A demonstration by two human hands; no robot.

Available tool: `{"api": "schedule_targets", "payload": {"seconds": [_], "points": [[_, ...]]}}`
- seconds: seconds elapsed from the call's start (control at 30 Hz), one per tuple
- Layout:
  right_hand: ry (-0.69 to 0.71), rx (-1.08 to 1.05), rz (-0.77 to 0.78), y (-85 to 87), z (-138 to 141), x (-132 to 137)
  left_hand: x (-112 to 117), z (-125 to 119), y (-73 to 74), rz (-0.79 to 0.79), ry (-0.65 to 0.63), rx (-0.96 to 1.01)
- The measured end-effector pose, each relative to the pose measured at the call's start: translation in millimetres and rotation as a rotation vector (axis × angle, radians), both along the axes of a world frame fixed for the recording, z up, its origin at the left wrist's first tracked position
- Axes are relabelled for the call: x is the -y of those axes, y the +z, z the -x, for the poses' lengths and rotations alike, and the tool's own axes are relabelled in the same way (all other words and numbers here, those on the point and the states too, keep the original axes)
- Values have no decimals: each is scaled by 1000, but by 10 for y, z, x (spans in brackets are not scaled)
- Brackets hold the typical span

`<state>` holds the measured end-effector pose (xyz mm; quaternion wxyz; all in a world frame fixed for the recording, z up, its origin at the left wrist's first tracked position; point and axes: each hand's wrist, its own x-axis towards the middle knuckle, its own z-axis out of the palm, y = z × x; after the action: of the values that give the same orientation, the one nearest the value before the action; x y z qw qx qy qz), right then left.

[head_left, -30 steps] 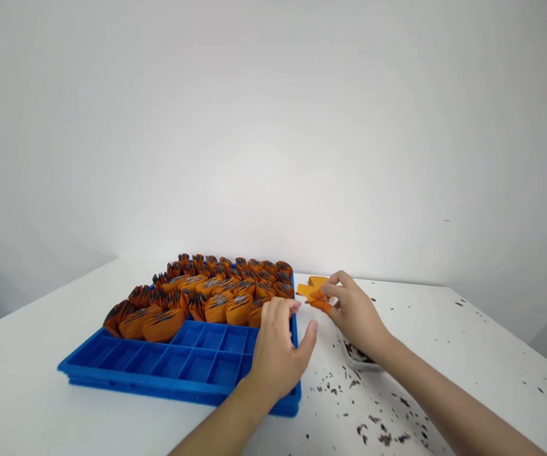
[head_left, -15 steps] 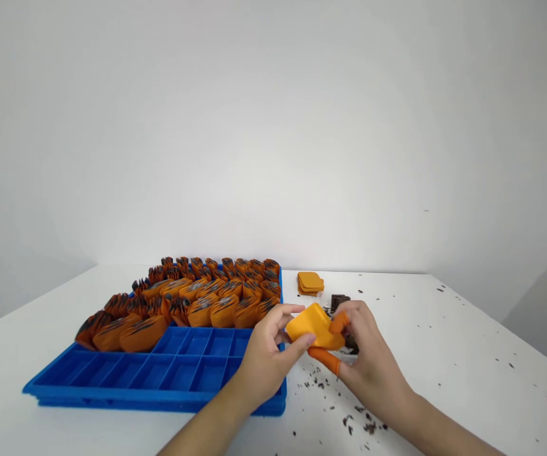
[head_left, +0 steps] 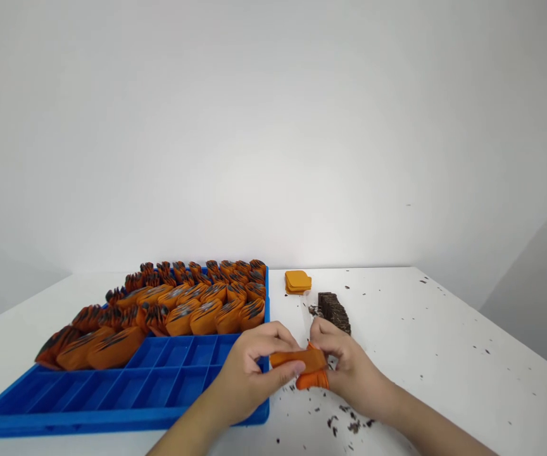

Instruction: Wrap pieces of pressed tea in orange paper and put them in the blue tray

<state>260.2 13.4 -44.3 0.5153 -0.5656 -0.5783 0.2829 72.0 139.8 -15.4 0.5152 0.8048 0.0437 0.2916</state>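
Observation:
A small orange paper sleeve (head_left: 298, 361) is pinched between my two hands, over the table just right of the blue tray. My left hand (head_left: 254, 367) grips its left end, thumb in front and fingers behind. At its right end, my right hand (head_left: 349, 364) holds it with thumb and forefinger, both in orange finger covers. Whether anything is inside the sleeve cannot be seen. Beyond my right hand lies a row of thin dark brown slabs (head_left: 334, 310), apparently in a clear holder. A stack of flat orange sleeves (head_left: 297, 281) sits farther back.
The blue compartment tray (head_left: 112, 415) spans the left side, its back rows packed with orange sleeves (head_left: 207, 315) showing dark edges. Its front compartments hold nothing visible. Dark crumbs (head_left: 354, 425) litter the white table (head_left: 425, 354). A white wall (head_left: 273, 139) stands behind.
Both hands have come lower and slightly left with the orange sleeve, which is now turned narrow side toward me. The view has shifted, and the brown slabs show more fully.

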Motion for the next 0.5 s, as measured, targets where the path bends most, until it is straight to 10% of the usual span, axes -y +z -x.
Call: {"api": "schedule_targets", "payload": {"seconds": [0.23,0.5], "points": [[87,9,-30,-23,-33,-11,-28,-4,-98,54,-154,52],[88,344,10,192,-254,55,21,-117,-223,-90,16,266]]}}
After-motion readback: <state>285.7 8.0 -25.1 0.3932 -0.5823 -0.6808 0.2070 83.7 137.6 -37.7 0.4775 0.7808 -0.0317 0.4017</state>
